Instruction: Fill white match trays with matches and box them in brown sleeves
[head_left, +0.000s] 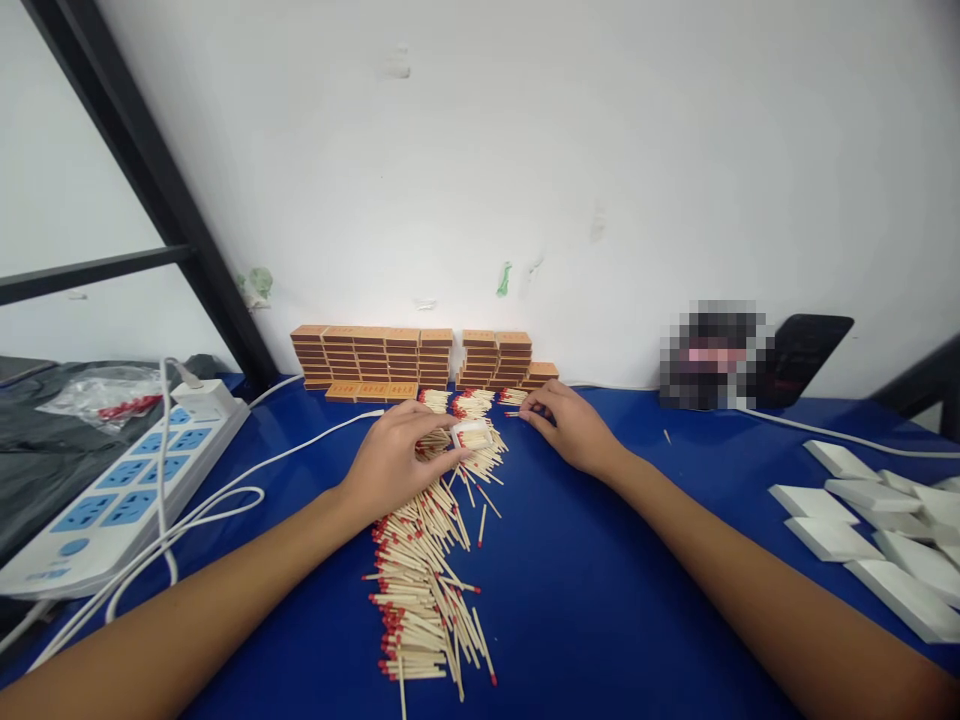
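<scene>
My left hand (394,455) grips a small white matchbox tray (480,428) between thumb and fingers, with some matches lying inside it. To its right, my right hand (571,425) is closed in a pinch on a match whose red tip (511,413) points left, towards the tray. Below the left hand spreads a long heap of loose red-tipped matches (420,590), partly hidden under that hand. Small bundles of matches (472,402) lie just behind the tray, in front of the stacked matchboxes (375,360).
A white power strip (127,495) with white cables (217,505) lies at the left. Several empty white trays (862,520) are piled at the right. A dark phone (799,360) leans on the wall beside a pixelated patch. The table (615,600) is blue.
</scene>
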